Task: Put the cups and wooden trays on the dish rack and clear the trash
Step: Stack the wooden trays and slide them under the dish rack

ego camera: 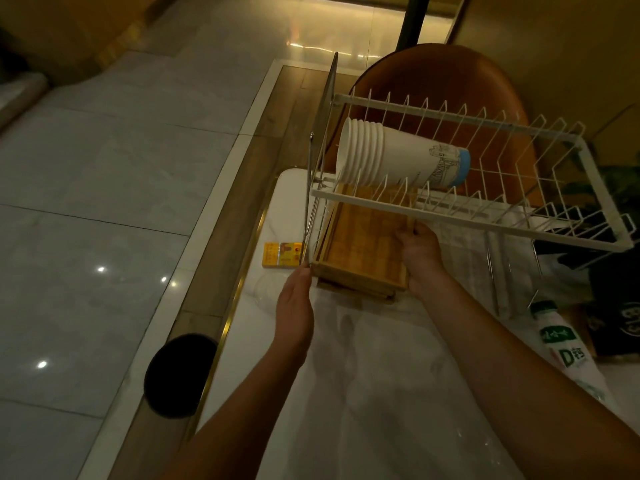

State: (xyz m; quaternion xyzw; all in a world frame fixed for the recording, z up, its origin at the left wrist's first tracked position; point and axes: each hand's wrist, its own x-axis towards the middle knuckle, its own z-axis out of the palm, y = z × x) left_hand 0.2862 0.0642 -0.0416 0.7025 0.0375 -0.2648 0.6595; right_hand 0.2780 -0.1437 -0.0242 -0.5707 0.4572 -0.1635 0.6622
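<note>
A white two-tier wire dish rack stands on the white marble table. A stack of white paper cups lies on its side on the upper tier. Stacked wooden trays sit half inside the lower tier, under the cups. My right hand grips the right edge of the top tray. My left hand lies flat against the trays' near left corner, fingertips touching the rack's metal side frame.
A yellow box lies on the table left of the rack. A clear plastic lid sits under my left hand. A milk bottle lies at the right. A brown chair stands behind the rack; a dark round bin is on the floor.
</note>
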